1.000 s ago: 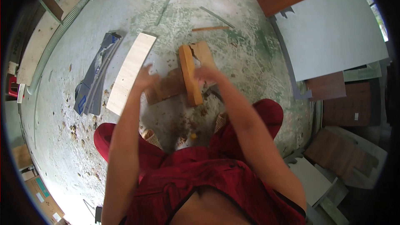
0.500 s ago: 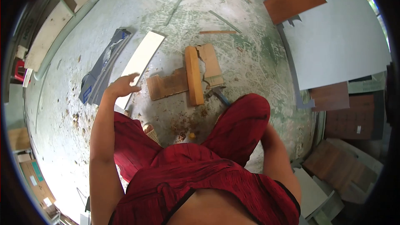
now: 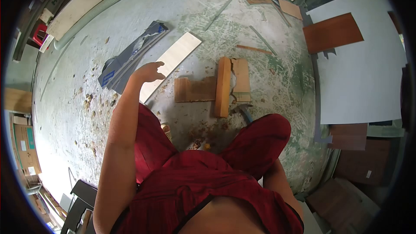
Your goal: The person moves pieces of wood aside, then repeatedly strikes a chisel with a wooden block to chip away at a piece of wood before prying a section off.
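Note:
Over the lower part of a long cream board [image 3: 180, 52] is my left hand [image 3: 151, 72], its fingers apart and nothing in them. Whether it touches the board is hard to tell. Left of it lie dark grey strips [image 3: 132, 54] with blue marks. A thick wooden block [image 3: 222, 87] rests across a brown broken board [image 3: 195, 89], with a lighter jagged piece [image 3: 242, 76] along its right side. The hammer [image 3: 245, 112] lies just below that piece, partly behind my right knee. My right hand is hidden; only the right arm shows beside the knee.
A large pale panel [image 3: 359, 78] with a reddish-brown board [image 3: 333, 33] on it lies at the right. Thin strips [image 3: 255, 50] and scraps are scattered farther ahead. A grey corrugated hose [image 3: 93, 11] runs along the upper left. Debris dots the floor near my legs.
The view has turned, so the floor items appear farther right. My left hand remains open by the cream board. My right hand is out of sight in both frames.

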`<action>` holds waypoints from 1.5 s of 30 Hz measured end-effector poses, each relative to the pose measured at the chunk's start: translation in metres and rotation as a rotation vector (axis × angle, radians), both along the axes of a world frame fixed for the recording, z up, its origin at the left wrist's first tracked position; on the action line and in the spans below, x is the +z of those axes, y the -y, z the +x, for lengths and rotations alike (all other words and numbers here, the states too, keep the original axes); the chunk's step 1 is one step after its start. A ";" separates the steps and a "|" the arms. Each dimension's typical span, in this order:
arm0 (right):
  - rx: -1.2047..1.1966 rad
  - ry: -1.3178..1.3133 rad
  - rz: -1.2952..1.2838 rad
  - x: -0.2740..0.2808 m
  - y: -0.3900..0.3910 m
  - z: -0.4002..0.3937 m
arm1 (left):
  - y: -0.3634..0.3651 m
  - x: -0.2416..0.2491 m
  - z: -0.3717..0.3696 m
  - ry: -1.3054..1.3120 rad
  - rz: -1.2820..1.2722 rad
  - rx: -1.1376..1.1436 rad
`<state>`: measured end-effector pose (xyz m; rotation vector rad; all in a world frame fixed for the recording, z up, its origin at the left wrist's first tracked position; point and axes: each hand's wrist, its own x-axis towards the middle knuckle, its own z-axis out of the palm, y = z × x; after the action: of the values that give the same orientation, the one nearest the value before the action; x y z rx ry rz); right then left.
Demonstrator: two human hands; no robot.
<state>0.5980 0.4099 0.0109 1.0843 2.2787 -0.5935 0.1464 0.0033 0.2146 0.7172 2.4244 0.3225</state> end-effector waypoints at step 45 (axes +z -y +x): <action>-0.672 -0.440 -1.107 0.013 0.109 -0.257 | 0.021 0.005 -0.059 -0.006 0.610 0.248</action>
<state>0.3409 0.3006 0.0241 1.1080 1.3405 -2.1790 0.0871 -0.0176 0.2195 0.6547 2.4273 1.1931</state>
